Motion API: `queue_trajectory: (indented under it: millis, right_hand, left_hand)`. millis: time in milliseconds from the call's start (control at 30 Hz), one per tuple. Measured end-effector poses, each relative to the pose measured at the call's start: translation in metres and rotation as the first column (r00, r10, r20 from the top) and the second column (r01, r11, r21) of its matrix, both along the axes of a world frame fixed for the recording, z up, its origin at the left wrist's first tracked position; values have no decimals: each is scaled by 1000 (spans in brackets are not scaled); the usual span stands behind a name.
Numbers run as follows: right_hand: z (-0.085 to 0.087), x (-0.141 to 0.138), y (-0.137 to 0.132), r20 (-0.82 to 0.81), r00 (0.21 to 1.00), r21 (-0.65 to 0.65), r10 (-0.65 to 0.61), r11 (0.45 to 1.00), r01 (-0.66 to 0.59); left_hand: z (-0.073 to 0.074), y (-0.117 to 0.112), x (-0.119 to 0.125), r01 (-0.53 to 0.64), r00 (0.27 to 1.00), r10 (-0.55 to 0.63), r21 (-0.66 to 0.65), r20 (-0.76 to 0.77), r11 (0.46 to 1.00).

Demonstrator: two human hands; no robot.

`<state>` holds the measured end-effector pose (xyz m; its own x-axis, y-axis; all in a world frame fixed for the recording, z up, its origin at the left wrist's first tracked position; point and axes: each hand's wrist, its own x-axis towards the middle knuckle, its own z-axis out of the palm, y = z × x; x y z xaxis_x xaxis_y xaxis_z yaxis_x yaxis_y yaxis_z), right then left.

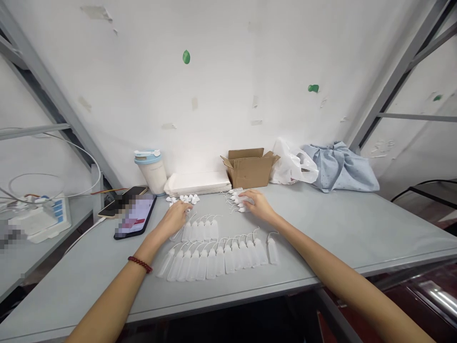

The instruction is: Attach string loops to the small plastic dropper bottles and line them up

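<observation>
My left hand (174, 218) is at the left end of a short row of translucent plastic bottles (203, 231). Its fingers are curled together beside a pile of small white caps (193, 198), and what they hold, if anything, is hidden. My right hand (260, 204) reaches over a small heap of white nozzle tops with thin tubes (235, 199). Thumb and fingers are apart there, touching or just above the heap. A longer row of the same bottles (216, 261) lies nearer the front edge, each with a thin curved tube; one bottle (273, 250) sits slightly apart on the right.
Along the wall stand a blue-lidded cup (153, 172), a white flat stack (200, 183), an open cardboard box (250, 172), a white plastic bag (291, 164) and a light blue cloth bag (342, 166). Two phones, one a lit phone (137, 216), lie left, near a charging cable (84, 233).
</observation>
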<state>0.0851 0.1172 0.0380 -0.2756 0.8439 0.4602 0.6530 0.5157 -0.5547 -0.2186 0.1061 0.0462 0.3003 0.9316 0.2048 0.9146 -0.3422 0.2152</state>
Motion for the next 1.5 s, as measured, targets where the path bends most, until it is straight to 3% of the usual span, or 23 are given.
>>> queue_trajectory:
  millis: [233,400,467,533,667,800,933,1067,1500]
  right_hand:
    - [-2,2,3,-13,999,-8,-42,999,42]
    - [7,-6,-11,-89,995,94,-46,994,55]
    - [13,-11,-20,-97,995,106,26,994,-16]
    - [17,-18,-31,-91,986,38,138,990,-135]
    - [19,-31,-48,14,924,-133,383,916,-378]
    - [14,-40,-57,114,862,-193,494,862,-468]
    - [11,-43,-58,166,833,-248,527,840,-482]
    - [11,-43,-56,196,824,-263,531,838,-478]
    - [14,-39,-53,307,815,-272,492,866,-421]
  left_hand:
    - [5,0,-4,4,998,-4,-1,-62,1000]
    - [9,-2,-4,5,997,-6,-16,-78,1000]
    - [8,-3,-4,-5,997,4,-20,-71,1000]
    - [8,-3,-3,-23,998,21,-23,-63,999]
    - [11,-5,-2,-53,997,51,-26,-53,998]
    - [21,-9,1,-67,997,66,46,26,997]
    - [24,-12,5,-44,988,22,145,154,989]
    - [19,-12,8,-4,984,-26,164,178,986]
    - [25,-23,24,76,886,-70,6,459,997]
